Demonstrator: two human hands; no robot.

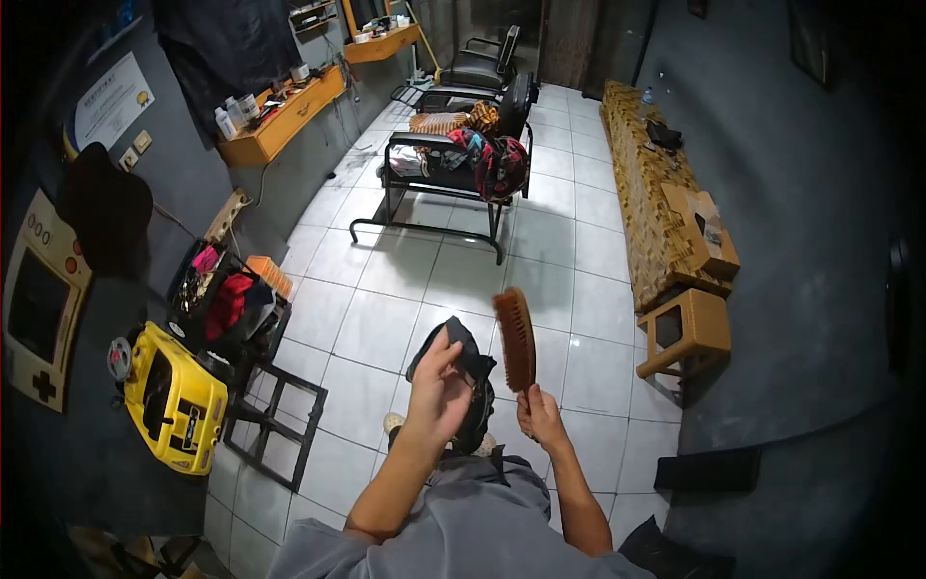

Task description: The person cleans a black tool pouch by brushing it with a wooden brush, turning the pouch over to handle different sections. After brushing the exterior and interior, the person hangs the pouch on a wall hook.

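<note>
My left hand (443,388) is closed on a black fabric item (475,422) held in front of my body. A flap of it stands up past the fingers, and the rest hangs below; its exact kind I cannot make out. In my right hand (542,417) is a brush (516,340), gripped by the lower end of its handle. It points upward, and its reddish-brown bristles face left toward the black item. A small space separates the brush from that item.
Ahead stands a black barber chair (444,159) with clothes on it. Wooden shelves (289,111) with bottles line the left wall, above a yellow toy car (178,400) and a black metal frame (275,425). A long woven-covered bench (656,183) and a stool (690,333) stand right.
</note>
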